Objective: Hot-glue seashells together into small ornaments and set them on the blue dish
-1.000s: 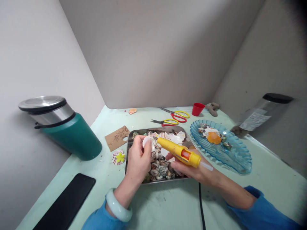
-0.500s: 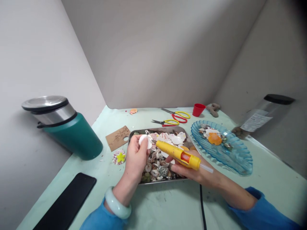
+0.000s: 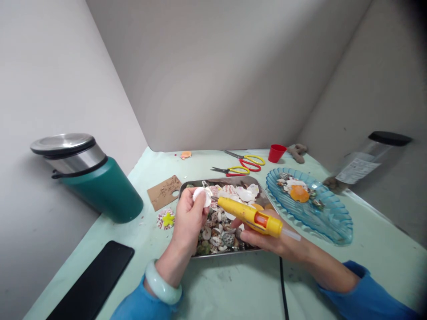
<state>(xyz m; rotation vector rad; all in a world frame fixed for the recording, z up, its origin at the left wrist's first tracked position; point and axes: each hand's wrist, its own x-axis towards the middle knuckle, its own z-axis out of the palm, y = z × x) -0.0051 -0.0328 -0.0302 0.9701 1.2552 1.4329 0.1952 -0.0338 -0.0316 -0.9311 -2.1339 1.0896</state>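
My left hand (image 3: 188,222) pinches a small white shell (image 3: 200,195) above the left part of a metal tray (image 3: 224,253) full of mixed seashells. My right hand (image 3: 267,238) grips a yellow glue gun (image 3: 249,216), whose nozzle points left and almost touches the white shell. A clear glue stick juts from the gun's back end, and a black cord (image 3: 282,289) runs from under it towards me. A pale jade bangle (image 3: 162,285) circles my left wrist.
A blue glass dish (image 3: 328,220) with several shells lies to the right. Two pairs of scissors (image 3: 240,165), a red cup (image 3: 276,152), a brown card tag (image 3: 163,191), a decorated disc with a yellow star (image 3: 166,218), a green bin (image 3: 90,180), a black slab (image 3: 94,280) and a clear jar (image 3: 368,159) surround the tray.
My left hand has lifted the white shell slightly and drawn it left. The glue gun has slid a little to the right and its nozzle stays beside the shell.
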